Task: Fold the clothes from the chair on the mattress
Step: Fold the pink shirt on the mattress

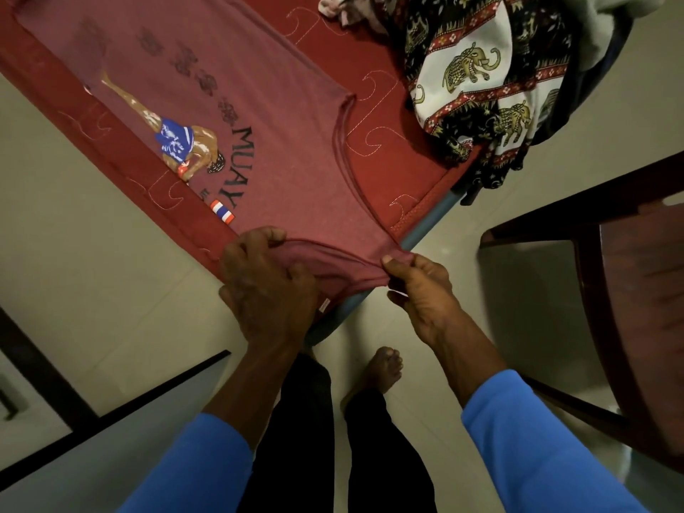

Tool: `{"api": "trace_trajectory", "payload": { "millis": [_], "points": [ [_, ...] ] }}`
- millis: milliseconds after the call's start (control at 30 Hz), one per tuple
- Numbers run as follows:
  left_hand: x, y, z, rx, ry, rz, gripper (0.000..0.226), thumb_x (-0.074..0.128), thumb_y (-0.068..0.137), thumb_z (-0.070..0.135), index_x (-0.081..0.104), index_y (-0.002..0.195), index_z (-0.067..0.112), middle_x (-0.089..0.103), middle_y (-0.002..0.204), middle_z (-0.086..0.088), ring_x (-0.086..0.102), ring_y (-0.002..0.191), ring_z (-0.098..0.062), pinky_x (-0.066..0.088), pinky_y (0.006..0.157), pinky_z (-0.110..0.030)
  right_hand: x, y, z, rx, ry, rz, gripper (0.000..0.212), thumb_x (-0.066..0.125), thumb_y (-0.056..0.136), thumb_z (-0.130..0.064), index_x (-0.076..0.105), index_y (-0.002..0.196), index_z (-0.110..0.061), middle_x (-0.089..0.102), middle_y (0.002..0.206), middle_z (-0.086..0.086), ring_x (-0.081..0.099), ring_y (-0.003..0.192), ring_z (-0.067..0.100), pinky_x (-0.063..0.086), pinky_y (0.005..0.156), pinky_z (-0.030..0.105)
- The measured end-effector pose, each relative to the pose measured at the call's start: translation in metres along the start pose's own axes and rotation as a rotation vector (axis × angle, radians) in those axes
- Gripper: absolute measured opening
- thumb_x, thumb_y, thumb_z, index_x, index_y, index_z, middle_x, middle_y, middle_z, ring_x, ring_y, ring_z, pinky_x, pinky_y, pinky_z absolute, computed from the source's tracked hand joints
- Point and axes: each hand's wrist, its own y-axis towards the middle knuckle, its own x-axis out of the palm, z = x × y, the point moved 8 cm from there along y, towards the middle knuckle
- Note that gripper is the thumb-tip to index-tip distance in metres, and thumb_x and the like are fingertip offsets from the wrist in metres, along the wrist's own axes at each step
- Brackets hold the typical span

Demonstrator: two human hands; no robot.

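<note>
Two shoulder straps of a maroon printed vest (pixel 259 124) flat on the red quilted mattress (pixel 385 105), one pinched in left grip (pixel 266 286), other in right grip (pixel 418 290).

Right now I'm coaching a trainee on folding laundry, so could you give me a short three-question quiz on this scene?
1. True or false: the left hand and the right hand both grip the maroon shirt at its near end.
2. Where does the elephant-print cloth lie? A) under the shirt B) beside the shirt on the mattress C) in the right hand
3. Fill in: the big black word printed on the shirt reads ____.
Key: 1 true; 2 B; 3 MUAY.
</note>
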Motion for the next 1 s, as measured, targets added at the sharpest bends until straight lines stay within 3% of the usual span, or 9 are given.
{"api": "trace_trajectory", "payload": {
  "millis": [67,133,267,433,567,700,800,900,1000],
  "points": [
    [-0.008,0.009,-0.011,-0.075,-0.038,0.028,0.042,0.063,0.079,0.015,0.056,0.120,0.024,0.048,0.121,-0.004,0.048,0.120,-0.028,0.041,0.104,-0.049,-0.008,0.002,0.002,0.022,-0.036,0.043,0.009,0.079,0.088,-0.015,0.072,0.093,-0.012,0.071,0.082,0.003,0.061,0.076,0.018,0.057,0.077,0.037],
    [-0.013,0.021,-0.023,-0.165,-0.089,0.014,0.049,0.063,0.076,0.024,0.055,0.125,0.023,0.051,0.122,-0.005,0.052,0.118,-0.030,0.047,0.101,-0.054,-0.018,-0.001,0.001,0.001,-0.174,0.125,0.014,0.077,0.086,-0.014,0.068,0.096,-0.017,0.072,0.093,0.006,0.065,0.083,0.020,0.058,0.081,0.041],
    [-0.030,0.045,-0.033,-0.236,-0.104,0.042,0.054,0.065,0.076,0.030,0.053,0.128,0.024,0.051,0.124,-0.007,0.054,0.114,-0.031,0.050,0.098,-0.051,-0.028,-0.039,-0.039,-0.354,-0.441,0.469,0.051,0.066,0.079,-0.004,0.054,0.123,-0.027,0.056,0.124,0.005,0.059,0.109,0.026,0.054,0.092,0.046],
    [-0.056,0.104,-0.035,-0.164,-0.175,0.184,0.047,0.071,0.086,0.029,0.054,0.129,0.022,0.051,0.120,-0.001,0.057,0.116,-0.029,0.047,0.104,-0.043,0.057,-0.068,-0.113,-0.886,-0.637,0.233,0.044,0.062,0.088,-0.008,0.055,0.130,-0.019,0.047,0.123,-0.005,0.051,0.116,0.020,0.045,0.097,0.039],
    [-0.074,0.174,-0.040,-0.169,-0.224,0.294,0.045,0.069,0.091,0.031,0.053,0.131,0.017,0.057,0.123,-0.003,0.059,0.117,-0.029,0.044,0.099,-0.035,0.150,-0.038,-0.145,-1.151,-0.897,-0.056,0.051,0.057,0.089,-0.021,0.055,0.140,-0.013,0.053,0.142,0.008,0.048,0.135,0.028,0.038,0.115,0.042],
    [-0.092,0.254,-0.059,-0.384,-0.272,0.346,0.057,0.063,0.094,0.038,0.046,0.142,0.013,0.061,0.136,-0.012,0.059,0.124,-0.033,0.044,0.101,-0.034,0.237,0.006,-0.169,-1.184,-1.168,-0.179,0.062,0.050,0.093,-0.037,0.047,0.151,-0.016,0.039,0.161,0.011,0.028,0.154,0.029,0.025,0.122,0.044],
    [-0.110,0.310,-0.066,-0.440,-0.332,0.399,0.075,0.064,0.094,0.040,0.031,0.153,0.007,0.051,0.149,-0.017,0.054,0.133,-0.035,0.043,0.109,-0.035,0.297,0.043,-0.194,-1.170,-1.356,-0.216,0.066,0.038,0.098,-0.049,0.037,0.157,-0.018,0.028,0.168,0.011,0.018,0.158,0.031,0.019,0.125,0.050],
    [-0.124,0.359,-0.077,-0.462,-0.321,0.371,0.075,0.067,0.092,0.041,0.035,0.151,0.008,0.051,0.148,-0.017,0.054,0.132,-0.036,0.044,0.110,-0.037,0.334,0.080,-0.223,-1.141,-1.454,-0.075,0.063,0.033,0.106,-0.051,0.029,0.161,-0.018,0.016,0.172,0.010,0.009,0.159,0.030,0.009,0.128,0.051],
    [-0.137,0.400,-0.082,-0.477,-0.294,0.341,0.063,0.065,0.091,0.043,0.049,0.143,0.010,0.059,0.140,-0.014,0.058,0.127,-0.035,0.047,0.106,-0.037,0.352,0.103,-0.250,-1.180,-1.431,0.169,0.060,0.035,0.106,-0.047,0.035,0.158,-0.018,0.026,0.168,0.010,0.018,0.156,0.033,0.013,0.125,0.055]
  ]
}}
